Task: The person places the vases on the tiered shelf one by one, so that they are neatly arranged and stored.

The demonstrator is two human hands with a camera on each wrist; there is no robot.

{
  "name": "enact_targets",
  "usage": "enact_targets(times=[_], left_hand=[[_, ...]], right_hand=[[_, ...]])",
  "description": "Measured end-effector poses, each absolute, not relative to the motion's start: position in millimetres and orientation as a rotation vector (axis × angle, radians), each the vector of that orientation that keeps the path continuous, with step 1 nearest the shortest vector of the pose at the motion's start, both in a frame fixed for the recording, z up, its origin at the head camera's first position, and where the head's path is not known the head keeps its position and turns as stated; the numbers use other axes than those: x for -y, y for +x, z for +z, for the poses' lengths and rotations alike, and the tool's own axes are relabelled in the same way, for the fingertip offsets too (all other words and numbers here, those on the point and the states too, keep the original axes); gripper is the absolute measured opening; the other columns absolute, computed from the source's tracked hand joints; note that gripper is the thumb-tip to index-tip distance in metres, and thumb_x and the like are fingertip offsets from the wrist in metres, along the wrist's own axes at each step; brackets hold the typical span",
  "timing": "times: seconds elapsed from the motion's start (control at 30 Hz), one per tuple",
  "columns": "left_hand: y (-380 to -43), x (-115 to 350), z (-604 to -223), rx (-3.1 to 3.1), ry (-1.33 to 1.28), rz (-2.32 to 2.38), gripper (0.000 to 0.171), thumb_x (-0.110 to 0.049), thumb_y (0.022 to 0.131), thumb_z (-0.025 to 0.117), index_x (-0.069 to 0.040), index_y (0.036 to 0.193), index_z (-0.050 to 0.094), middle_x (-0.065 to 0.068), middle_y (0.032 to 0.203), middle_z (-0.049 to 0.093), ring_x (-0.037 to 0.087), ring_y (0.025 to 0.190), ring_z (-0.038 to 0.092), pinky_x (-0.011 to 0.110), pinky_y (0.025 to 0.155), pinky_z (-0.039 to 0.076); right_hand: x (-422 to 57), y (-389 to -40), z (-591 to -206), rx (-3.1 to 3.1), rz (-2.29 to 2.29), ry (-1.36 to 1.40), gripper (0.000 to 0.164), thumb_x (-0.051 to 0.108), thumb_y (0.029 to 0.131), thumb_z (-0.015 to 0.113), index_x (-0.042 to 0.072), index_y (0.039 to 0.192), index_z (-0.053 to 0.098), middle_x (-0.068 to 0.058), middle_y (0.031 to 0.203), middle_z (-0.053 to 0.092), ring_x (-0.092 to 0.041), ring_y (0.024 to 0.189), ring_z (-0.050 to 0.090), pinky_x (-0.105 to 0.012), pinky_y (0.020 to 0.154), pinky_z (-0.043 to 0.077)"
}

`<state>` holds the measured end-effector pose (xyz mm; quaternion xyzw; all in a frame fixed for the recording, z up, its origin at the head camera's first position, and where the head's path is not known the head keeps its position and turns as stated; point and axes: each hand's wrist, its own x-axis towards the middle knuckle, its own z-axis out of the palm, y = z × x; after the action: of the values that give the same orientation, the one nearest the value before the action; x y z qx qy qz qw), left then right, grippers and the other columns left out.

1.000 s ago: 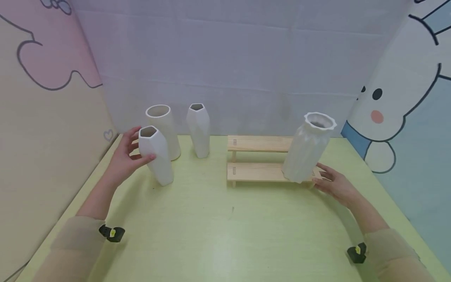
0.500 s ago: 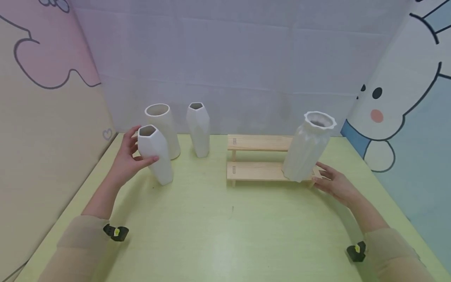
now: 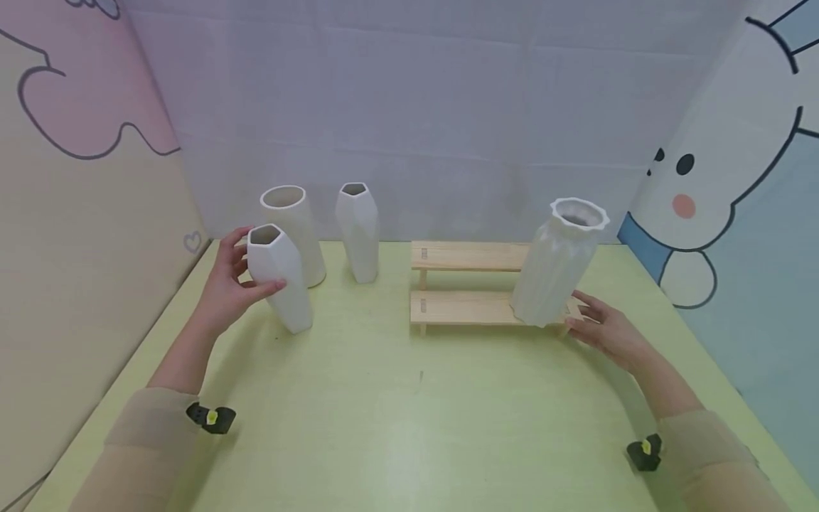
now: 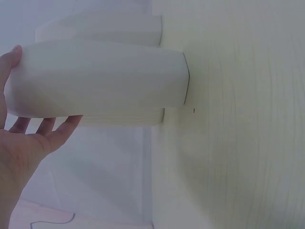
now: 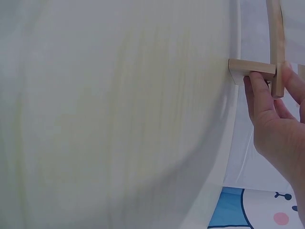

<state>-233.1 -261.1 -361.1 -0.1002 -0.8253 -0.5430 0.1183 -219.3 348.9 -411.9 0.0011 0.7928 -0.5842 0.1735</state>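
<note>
My left hand (image 3: 227, 288) grips a white faceted vase (image 3: 279, 277) near its top, thumb on the near side and fingers round the far side. In the left wrist view the vase (image 4: 100, 76) has its base right at the table top. At the right, my right hand (image 3: 608, 331) holds the right end of a two-step wooden shelf (image 3: 470, 308). The right wrist view shows its fingers (image 5: 261, 93) at the shelf leg (image 5: 252, 67) and the thumb by the board's edge. A white ruffled-rim vase (image 3: 555, 267) stands on the lower step's right part.
Behind the held vase stands a white cylindrical vase (image 3: 301, 231). Right of that, a second faceted vase (image 3: 358, 231) stands on the pale yellow-green table (image 3: 384, 419). A white cloth (image 3: 409, 107) hangs behind, with printed panels on both sides.
My left forearm has shifted slightly to the right, the hand still on the vase. The whole view has moved a little; the right hand, shelf and other vases stay as they were.
</note>
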Motion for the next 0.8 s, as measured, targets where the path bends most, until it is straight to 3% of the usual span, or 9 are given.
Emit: enact_targets(times=[0.63, 0.8], left_hand=[[-235, 252, -355, 2.347, -0.177, -1.663, 0.091, -0.003, 0.074, 0.079, -0.038, 0.141, 0.027, 0.0, 0.129, 0.043, 0.013, 0.107, 0.049, 0.016, 0.073, 0.051], [-232, 244, -344, 2.394, -0.132, -1.6, 0.089, -0.011, 0.075, 0.08, -0.041, 0.14, 0.026, 0.002, 0.131, 0.044, 0.016, 0.109, 0.049, 0.017, 0.075, 0.049]], right_hand=[[-347, -218, -410, -2.206, -1.73, -0.046, 0.079, 0.016, 0.096, 0.055, 0.003, 0.15, -0.001, -0.036, 0.149, 0.01, 0.006, 0.095, 0.056, -0.02, 0.088, 0.049], [-347, -218, -409, -2.206, -1.732, -0.03, 0.08, 0.017, 0.096, 0.056, 0.003, 0.15, 0.0, -0.034, 0.149, 0.01, 0.005, 0.096, 0.057, -0.019, 0.089, 0.049]])
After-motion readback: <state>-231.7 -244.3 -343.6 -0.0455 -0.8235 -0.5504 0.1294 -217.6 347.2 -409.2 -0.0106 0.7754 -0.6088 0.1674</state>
